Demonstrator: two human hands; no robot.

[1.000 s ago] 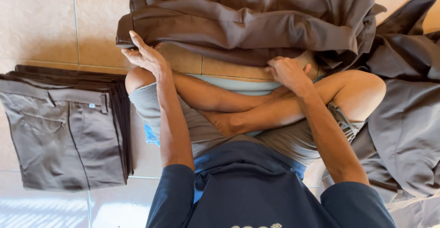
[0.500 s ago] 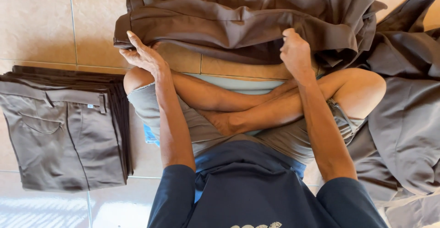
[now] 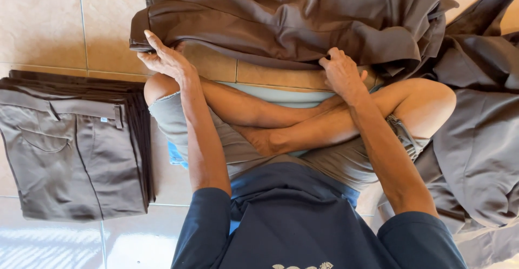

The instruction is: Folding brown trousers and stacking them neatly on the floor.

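Head view, looking straight down. I see a floor (image 3: 48,26) of large beige tiles with thin grout lines, glossy and reflecting light at the lower left of the frame. The person sits cross-legged on it, bare shins crossed at the centre, grey shorts and a dark blue shirt along the bottom edge.

Across the top of the frame lies a loose brown garment (image 3: 292,20), heavy plain cloth, rumpled into broad folds, its near hem running from upper left to upper right just beyond the knees. The left hand (image 3: 162,58) grips the hem's left corner, fingers curled around the edge with the cloth pinched under the thumb. The right hand (image 3: 341,73) rests at the hem right of centre, fingers bent down onto the cloth; I cannot tell whether they pinch it or only press.

At the left, a stack (image 3: 75,145) of folded brown trousers lies flat, waistband and pocket uppermost, edges squared. At the right edge, a heap (image 3: 476,139) of the same brown cloth lies unfolded, touching the person's knee.
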